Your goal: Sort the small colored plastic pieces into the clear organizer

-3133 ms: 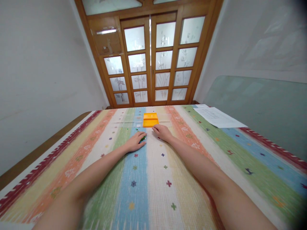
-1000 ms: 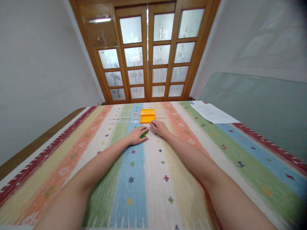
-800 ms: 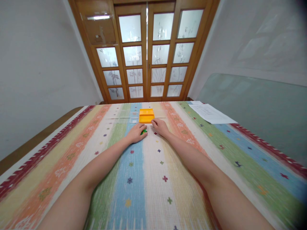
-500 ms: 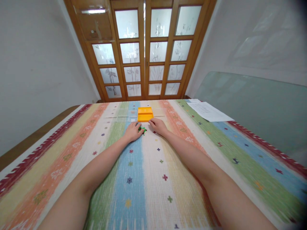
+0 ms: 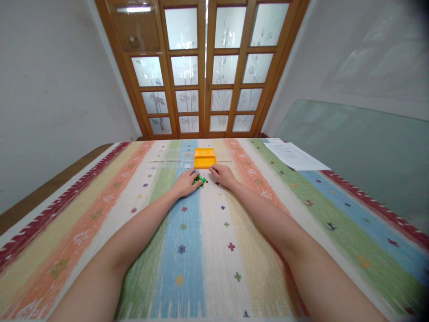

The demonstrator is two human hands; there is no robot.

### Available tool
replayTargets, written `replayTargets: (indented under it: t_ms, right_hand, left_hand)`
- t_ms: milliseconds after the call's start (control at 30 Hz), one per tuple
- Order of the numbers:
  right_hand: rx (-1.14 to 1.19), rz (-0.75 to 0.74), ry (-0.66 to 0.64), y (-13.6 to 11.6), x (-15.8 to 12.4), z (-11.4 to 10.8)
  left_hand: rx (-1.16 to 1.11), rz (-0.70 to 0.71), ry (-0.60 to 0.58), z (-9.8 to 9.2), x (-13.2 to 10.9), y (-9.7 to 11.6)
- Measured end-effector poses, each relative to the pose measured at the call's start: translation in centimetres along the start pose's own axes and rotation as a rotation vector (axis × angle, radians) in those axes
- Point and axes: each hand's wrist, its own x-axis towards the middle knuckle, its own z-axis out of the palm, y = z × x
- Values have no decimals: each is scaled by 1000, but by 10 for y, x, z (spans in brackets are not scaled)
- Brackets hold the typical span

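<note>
A small pile of green and dark red pieces point(image 5: 201, 180) lies on the striped cloth. My left hand point(image 5: 186, 182) rests palm down against its left side, thumb and fingers apart around the pieces. My right hand point(image 5: 222, 175) is to the right of the pile, its fingers curled in with the tips pressed together; whatever may be between them is too small to make out. Just beyond both hands stands an orange two-part box point(image 5: 205, 158), its nearer right corner close to my right fingertips. A clear plastic divided case point(image 5: 174, 162) lies to the left of that box.
The striped, patterned tablecloth point(image 5: 214, 268) covers the table. White printed sheets point(image 5: 295, 155) lie at the far right. Behind the table are wooden doors with glass panes point(image 5: 219, 71); a pale green panel point(image 5: 348, 134) leans along the right side.
The view has shifted slightly. More of the green pieces show beside my left thumb. Both hands stay in nearly the same places.
</note>
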Motion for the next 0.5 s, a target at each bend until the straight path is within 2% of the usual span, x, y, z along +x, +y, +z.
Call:
replayTargets:
  t_ms: [100, 267, 367, 500]
  right_hand:
    - [-5, -15, 1, 0, 0, 0]
    - [-9, -13, -10, -2, -1, -3]
    - [-11, -3, -20, -3, -1, -4]
    - [-18, -7, -12, -3, -1, -3]
  left_hand:
    - [-29, 76, -18, 1, -1, -2]
    - [9, -10, 13, 4, 0, -6]
    - [1, 22, -11, 6, 1, -8]
    - [-14, 27, 16, 5, 1, -9]
